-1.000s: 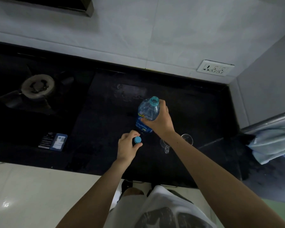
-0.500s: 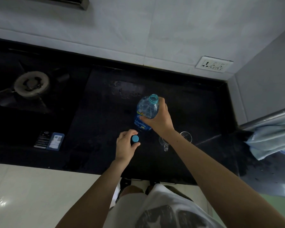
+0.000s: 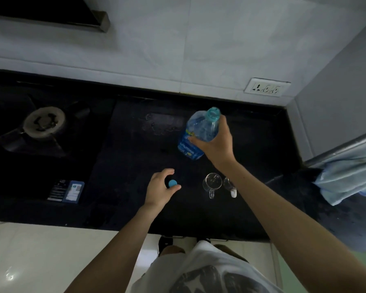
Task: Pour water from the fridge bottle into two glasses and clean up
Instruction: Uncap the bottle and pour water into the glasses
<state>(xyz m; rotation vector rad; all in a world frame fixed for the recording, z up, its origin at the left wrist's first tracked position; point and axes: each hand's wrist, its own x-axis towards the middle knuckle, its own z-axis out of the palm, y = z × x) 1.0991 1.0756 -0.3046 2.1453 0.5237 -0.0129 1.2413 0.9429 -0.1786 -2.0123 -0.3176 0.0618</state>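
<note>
My right hand grips a clear plastic water bottle with a blue label, uncapped, its open mouth tilted up and to the right above the black counter. My left hand holds the small blue bottle cap between thumb and fingers, low over the counter. Two small clear glass cups with handles stand side by side near the front: one in plain view, the other partly hidden behind my right forearm. Whether they hold water I cannot tell.
A gas burner sits at the left of the counter. A dark card or packet lies near the front left. A light blue cloth hangs at the right under a metal edge. A wall socket is on the tiled backsplash.
My right hand has lifted the bottle up and to the right, off the glasses' side, uncovering the left glass. My left hand with the cap stays in about the same spot.
</note>
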